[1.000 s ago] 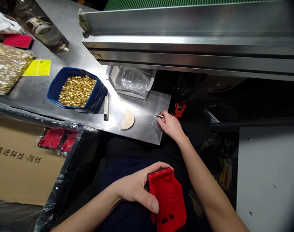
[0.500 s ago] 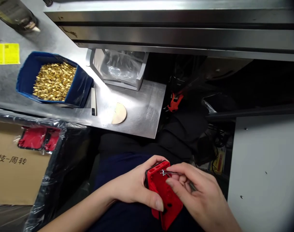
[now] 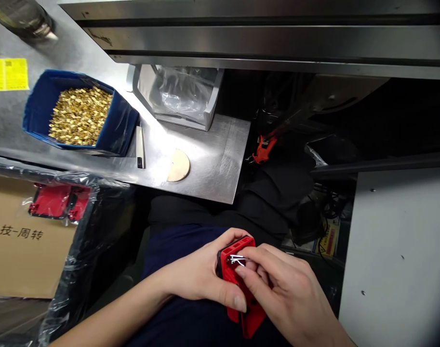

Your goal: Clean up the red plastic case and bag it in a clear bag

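Note:
My left hand (image 3: 220, 284) is closed around a red plastic case (image 3: 250, 323) with a black outer edge, held above my lap. Its thumb lies across the near side and the fingers pass behind. My right hand (image 3: 277, 279) pinches thin metal tweezers (image 3: 237, 259), whose shiny tips reach inside the case near its upper left corner. Whether a small part sits between the tips I cannot make out. My right fingers cover much of the inside of the case.
A blue bin (image 3: 122, 123) of small gold-coloured parts stands on the metal bench (image 3: 220, 168), beside a white-handled tool (image 3: 140, 147), a round pale disc (image 3: 179, 165) and a grey tray (image 3: 212, 108). Bagged red cases (image 3: 51, 201) lie left on a cardboard box (image 3: 20, 265). A grey panel (image 3: 404, 250) borders the right.
My right hand has moved slightly left, bringing the tweezer tips from the upper middle of the red case toward its left wall. My left hand keeps its hold.

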Available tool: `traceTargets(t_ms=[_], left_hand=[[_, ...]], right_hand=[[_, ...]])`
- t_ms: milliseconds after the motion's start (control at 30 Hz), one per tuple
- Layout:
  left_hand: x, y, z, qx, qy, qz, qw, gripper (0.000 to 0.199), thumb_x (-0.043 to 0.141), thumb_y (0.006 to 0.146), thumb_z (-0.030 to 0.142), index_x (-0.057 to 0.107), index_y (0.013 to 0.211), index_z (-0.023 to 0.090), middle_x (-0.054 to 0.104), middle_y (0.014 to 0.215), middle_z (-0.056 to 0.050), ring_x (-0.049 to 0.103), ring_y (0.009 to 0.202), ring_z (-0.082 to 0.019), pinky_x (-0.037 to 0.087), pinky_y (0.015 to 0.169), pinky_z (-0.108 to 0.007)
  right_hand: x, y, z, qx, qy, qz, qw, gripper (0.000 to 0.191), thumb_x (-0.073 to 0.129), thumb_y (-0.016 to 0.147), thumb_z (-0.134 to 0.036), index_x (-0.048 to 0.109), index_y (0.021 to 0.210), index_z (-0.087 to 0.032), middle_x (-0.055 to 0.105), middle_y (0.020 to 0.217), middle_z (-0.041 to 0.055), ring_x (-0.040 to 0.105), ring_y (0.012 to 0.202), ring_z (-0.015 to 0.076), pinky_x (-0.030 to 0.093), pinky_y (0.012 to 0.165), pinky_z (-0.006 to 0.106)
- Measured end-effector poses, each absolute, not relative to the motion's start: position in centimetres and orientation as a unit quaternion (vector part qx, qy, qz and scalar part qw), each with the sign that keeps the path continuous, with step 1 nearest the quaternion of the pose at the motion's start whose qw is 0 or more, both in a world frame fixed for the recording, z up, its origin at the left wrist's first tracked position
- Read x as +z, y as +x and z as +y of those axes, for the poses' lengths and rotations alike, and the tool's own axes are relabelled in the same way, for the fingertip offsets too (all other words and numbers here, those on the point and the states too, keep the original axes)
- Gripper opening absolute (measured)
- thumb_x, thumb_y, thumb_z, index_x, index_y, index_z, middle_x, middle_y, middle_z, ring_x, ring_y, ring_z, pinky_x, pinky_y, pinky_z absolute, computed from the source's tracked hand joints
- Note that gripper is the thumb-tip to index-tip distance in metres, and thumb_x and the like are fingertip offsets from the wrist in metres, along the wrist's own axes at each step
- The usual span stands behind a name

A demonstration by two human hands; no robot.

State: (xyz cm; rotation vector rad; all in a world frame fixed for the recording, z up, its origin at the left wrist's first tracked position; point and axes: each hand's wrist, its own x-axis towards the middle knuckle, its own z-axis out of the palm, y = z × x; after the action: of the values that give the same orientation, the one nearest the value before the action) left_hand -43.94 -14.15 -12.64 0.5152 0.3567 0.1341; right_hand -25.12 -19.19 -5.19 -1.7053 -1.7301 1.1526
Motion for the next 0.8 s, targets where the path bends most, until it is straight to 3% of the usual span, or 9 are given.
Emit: traceTargets(t_ms=[267, 467, 600, 800], left_hand=[[-12.5, -44.0, -13.9, 0.059, 0.226, 0.181, 0.955, 0.083, 0.092, 0.071, 0.034, 0.041, 0.135, 0.025, 0.064, 0.11, -0.005, 0.064, 0.091, -0.017, 0.051, 0.077, -0.028], [-12.5, -43.9, -13.9, 0.072, 0.209, 0.17, 0.96, 0.078, 0.091, 0.073, 0.037, 0.044, 0.134, 0.025, 0.062, 0.116, -0.006, 0.064, 0.112, -0.027, 0.05, 0.098, -0.042], [-12.9, -44.1, -13.9, 0.06, 0.176, 0.159, 0.97, 0.083, 0.091, 0.072, 0.041, 0.045, 0.138, 0.024, 0.064, 0.122, -0.009, 0.065, 0.11, -0.026, 0.049, 0.099, -0.042], [-12.6, -44.0, -13.5, 0.043, 0.182, 0.13, 0.974, 0.075, 0.088, 0.072, 0.051, 0.055, 0.13, 0.017, 0.065, 0.114, -0.009, 0.062, 0.102, -0.024, 0.049, 0.094, -0.039]], right_hand=[[-5.0, -24.7, -19.1, 0.441, -0.608, -0.62, 0.225, 0.016, 0.059, 0.099, -0.019, 0.07, 0.107, -0.027, 0.071, 0.085, -0.002, 0.068, 0.071, 0.0134, 0.052, 0.063, 0.025], [-5.1, -22.7, -18.7, 0.35, -0.664, -0.609, 0.257, 0.014, 0.063, 0.098, -0.022, 0.07, 0.109, -0.029, 0.072, 0.088, 0.0001, 0.067, 0.067, 0.0152, 0.055, 0.058, 0.027], [-5.2, -22.3, -18.5, 0.348, -0.554, -0.722, 0.224, 0.025, 0.06, 0.099, -0.013, 0.063, 0.122, -0.021, 0.074, 0.102, 0.0055, 0.071, 0.088, 0.0198, 0.059, 0.08, 0.033], [-5.4, -22.8, -18.4, 0.294, -0.476, -0.804, 0.202, 0.027, 0.058, 0.099, -0.011, 0.06, 0.126, -0.014, 0.077, 0.107, 0.0105, 0.073, 0.092, 0.0228, 0.06, 0.081, 0.037]])
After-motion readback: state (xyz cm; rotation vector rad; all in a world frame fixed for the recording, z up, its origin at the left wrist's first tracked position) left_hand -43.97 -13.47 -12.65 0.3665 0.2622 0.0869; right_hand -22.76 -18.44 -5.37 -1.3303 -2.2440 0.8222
